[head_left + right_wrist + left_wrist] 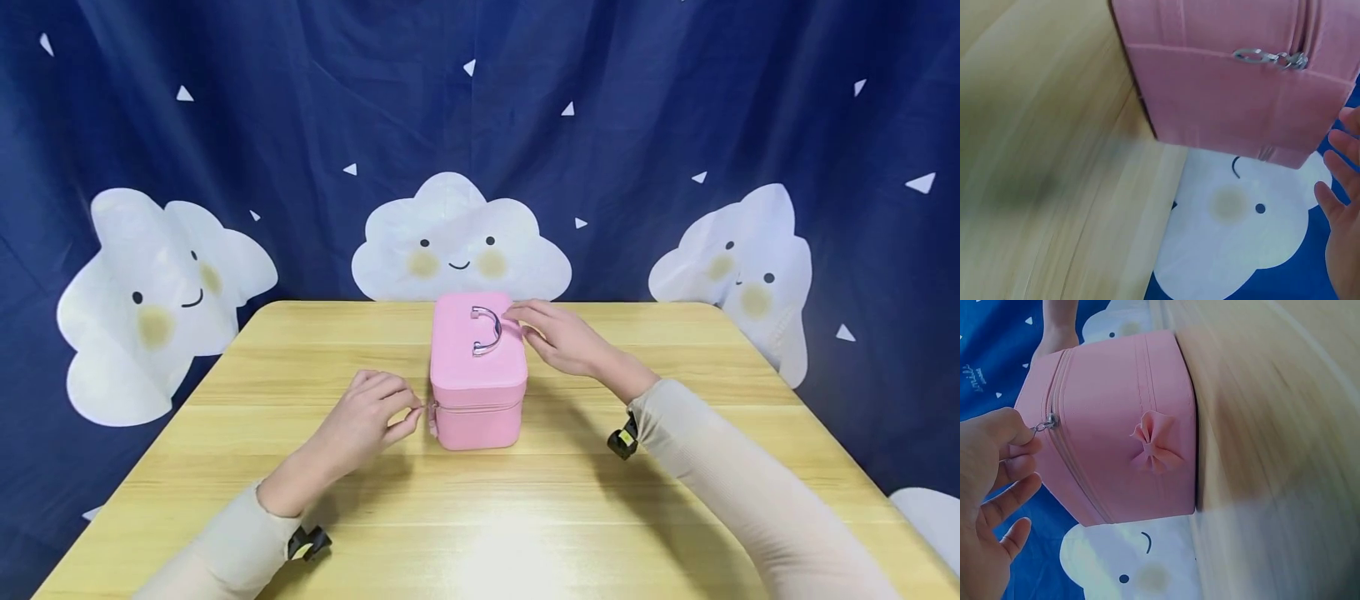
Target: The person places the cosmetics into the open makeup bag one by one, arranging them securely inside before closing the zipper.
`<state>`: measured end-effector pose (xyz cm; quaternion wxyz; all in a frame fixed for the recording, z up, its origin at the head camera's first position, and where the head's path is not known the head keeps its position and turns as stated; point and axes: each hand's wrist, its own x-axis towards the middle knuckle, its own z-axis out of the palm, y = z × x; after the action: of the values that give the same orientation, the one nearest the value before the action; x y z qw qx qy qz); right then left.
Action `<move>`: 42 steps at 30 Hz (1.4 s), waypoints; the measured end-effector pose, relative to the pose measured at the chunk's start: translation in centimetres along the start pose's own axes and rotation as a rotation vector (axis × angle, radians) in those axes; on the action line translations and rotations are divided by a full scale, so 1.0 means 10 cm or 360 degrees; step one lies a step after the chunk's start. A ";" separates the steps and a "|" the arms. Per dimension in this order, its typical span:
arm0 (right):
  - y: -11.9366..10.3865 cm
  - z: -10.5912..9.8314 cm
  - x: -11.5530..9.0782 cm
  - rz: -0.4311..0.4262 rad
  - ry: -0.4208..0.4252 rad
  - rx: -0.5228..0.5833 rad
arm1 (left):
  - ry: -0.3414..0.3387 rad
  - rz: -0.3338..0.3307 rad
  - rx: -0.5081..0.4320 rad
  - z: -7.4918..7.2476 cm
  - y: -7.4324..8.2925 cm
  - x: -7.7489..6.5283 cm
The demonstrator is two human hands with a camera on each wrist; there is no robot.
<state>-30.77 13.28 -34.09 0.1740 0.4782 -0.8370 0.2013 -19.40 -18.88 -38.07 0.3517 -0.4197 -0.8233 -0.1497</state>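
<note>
A pink box-shaped case (480, 350) stands on the table, its lid down and a silver handle (489, 331) on top. My left hand (367, 417) is at the case's left side. In the left wrist view its thumb and forefinger pinch a small metal zipper pull (1043, 425). Below the zipper there sits a pink bow (1151, 445). My right hand (558, 335) is at the lid's far right edge, fingers loosely extended, fingertips at the lid. A second zipper pull (1266, 58) hangs free on the side seen in the right wrist view.
The case stands toward the far part of a light wooden table (300, 358). Behind the table hangs a dark blue curtain (315, 108) printed with white clouds and small triangles. Each wrist carries a small black device, such as the one by the right sleeve (697, 433).
</note>
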 end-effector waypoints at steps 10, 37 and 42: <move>0.06 0.08 -0.07 -0.0026 -0.0112 -0.0151 | -0.0010 -0.0009 0.0027 0.00 -0.03 -0.03; -0.08 0.11 -0.35 -0.0046 0.0054 -0.0102 | -0.0112 -0.0263 0.0070 -0.02 -0.21 -0.04; -0.20 0.14 -0.37 0.0003 0.0116 -0.0216 | -0.0119 -0.0304 0.0100 0.01 -0.26 -0.02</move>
<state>-27.44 14.35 -36.75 0.2361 0.4568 -0.8423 0.1617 -21.44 -20.53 -38.17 0.3179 -0.3333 -0.8764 -0.1408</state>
